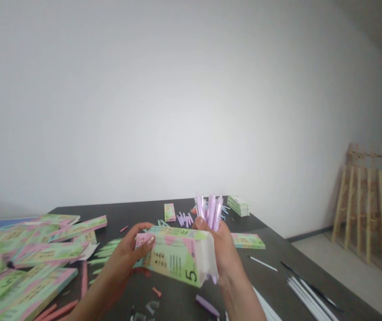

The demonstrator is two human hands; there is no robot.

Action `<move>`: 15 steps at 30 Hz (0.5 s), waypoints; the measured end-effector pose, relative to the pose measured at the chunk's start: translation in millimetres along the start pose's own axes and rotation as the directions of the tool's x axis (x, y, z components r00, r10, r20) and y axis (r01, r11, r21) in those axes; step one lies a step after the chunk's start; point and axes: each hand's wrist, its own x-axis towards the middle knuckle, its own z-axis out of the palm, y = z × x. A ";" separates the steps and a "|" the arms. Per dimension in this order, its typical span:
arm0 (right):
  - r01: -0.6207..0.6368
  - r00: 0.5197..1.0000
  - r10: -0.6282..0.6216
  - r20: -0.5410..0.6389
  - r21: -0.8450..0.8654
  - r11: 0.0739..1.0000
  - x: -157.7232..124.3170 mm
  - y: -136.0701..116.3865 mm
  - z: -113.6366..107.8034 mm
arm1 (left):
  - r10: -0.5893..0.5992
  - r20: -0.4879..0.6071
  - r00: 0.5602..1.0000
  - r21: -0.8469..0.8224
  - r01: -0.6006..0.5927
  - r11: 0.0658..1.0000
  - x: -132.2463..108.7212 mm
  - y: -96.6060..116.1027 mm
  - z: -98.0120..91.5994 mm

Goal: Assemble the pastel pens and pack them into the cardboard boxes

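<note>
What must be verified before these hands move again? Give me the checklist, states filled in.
1. Left hand secure on the printed carton: ok, thumb on the near face.
2. Right hand gripping the bundle of purple pens: ok, tips stand above the thumb.
3. Carton's right end open: ok, the white flap is unfolded.
4. Carton's inside empty: cannot tell, the interior is hidden.
5. Tabletop below the carton free of loose parts: not ok, a purple pen part and an orange piece lie there.
</note>
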 end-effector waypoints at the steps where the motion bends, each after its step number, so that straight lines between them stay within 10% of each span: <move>1: -0.002 1.000 0.002 -0.007 0.041 0.999 -0.8 -1.3 -0.5 | 0.000 -0.024 1.000 -0.008 0.000 1.000 -0.9 0.0 2.7; 7: -0.044 0.985 0.022 0.170 0.126 0.991 -10.4 -10.6 -4.5 | -0.007 -0.082 0.997 -0.132 -0.004 0.991 2.6 -3.4 1.6; 15: 0.034 0.999 -0.020 0.044 -0.364 0.931 -10.8 -7.4 -2.4 | 0.008 0.001 1.000 0.178 -0.008 0.984 8.3 -2.3 -20.9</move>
